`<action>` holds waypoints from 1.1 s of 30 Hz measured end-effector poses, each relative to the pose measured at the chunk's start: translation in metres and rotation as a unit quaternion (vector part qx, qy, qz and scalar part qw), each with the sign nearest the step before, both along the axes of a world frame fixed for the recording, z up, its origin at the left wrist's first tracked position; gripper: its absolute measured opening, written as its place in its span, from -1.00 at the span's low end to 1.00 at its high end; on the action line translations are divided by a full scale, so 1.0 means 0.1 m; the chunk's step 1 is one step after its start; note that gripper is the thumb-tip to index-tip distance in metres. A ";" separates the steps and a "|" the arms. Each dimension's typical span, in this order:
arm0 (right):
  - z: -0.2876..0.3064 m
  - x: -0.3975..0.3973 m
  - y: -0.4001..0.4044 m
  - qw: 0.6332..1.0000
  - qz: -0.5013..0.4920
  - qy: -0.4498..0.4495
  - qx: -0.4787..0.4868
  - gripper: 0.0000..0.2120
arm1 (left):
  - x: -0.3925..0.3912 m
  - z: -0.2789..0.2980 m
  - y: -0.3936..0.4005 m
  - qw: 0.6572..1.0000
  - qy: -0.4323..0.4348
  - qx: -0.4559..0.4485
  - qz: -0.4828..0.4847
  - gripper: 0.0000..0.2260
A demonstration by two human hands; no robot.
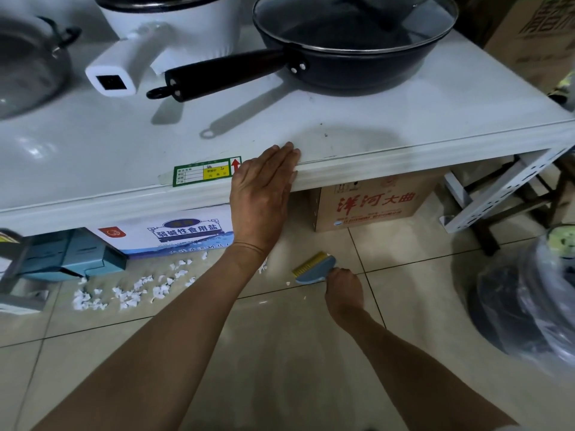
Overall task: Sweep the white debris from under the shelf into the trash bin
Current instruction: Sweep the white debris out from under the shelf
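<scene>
White paper scraps (130, 290) lie scattered on the tiled floor in front of the boxes under the white shelf (357, 169). My left hand (264, 194) rests flat on the shelf's front edge, fingers together, holding nothing. My right hand (343, 286) is low over the floor, to the right of the scraps, and grips the handle of a small blue brush (314, 265) with yellow bristles. A few scraps lie right beside the brush. The trash bin (529, 306), lined with a black bag, stands on the floor at the right.
On the shelf sit a black frying pan (357, 51) with a glass lid, a white pot (174, 23) and a steel pot (28, 70). Under it are a blue-white carton (174, 234), a brown carton (373, 203) and teal boxes (71, 256). A shelf leg (497, 194) stands at the right.
</scene>
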State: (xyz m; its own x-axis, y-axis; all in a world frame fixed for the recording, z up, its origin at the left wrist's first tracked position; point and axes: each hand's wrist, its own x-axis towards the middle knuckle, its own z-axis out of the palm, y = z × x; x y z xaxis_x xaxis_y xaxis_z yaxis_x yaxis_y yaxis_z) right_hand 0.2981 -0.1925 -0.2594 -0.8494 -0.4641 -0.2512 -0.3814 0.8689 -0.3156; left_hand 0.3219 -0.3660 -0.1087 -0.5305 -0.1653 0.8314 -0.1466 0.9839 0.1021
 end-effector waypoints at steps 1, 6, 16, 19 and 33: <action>0.02 0.02 0.02 1.000 0.001 0.001 -0.001 -0.78 | 0.00 0.00 0.00 1.000 -0.002 -0.001 0.000 -0.77; 0.20 0.04 -0.06 0.999 0.010 0.015 -0.031 -0.77 | 0.01 0.00 0.01 1.000 -0.014 0.000 0.008 -0.76; 0.47 0.11 -0.46 0.987 -0.010 0.048 -0.153 -0.81 | 0.14 0.09 -0.01 0.993 -0.122 -0.002 0.006 -0.67; 0.57 0.18 -0.62 0.985 -0.016 0.038 -0.170 -0.74 | 0.23 0.17 -0.05 0.986 -0.159 0.025 -0.033 -0.63; 0.81 0.68 -1.41 0.977 0.059 0.015 -0.206 -0.84 | 1.36 0.47 -0.73 0.984 -0.149 0.092 -0.012 -0.65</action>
State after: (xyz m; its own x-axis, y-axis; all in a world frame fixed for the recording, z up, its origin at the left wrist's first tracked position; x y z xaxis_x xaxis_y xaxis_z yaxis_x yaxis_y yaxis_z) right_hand 0.3661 -0.3331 -0.1780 -0.7881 -0.6155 0.0013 -0.4849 0.6196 -0.6173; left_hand 0.4577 -0.4393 -0.0613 -0.7523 -0.2826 0.5951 -0.1741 0.9565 0.2342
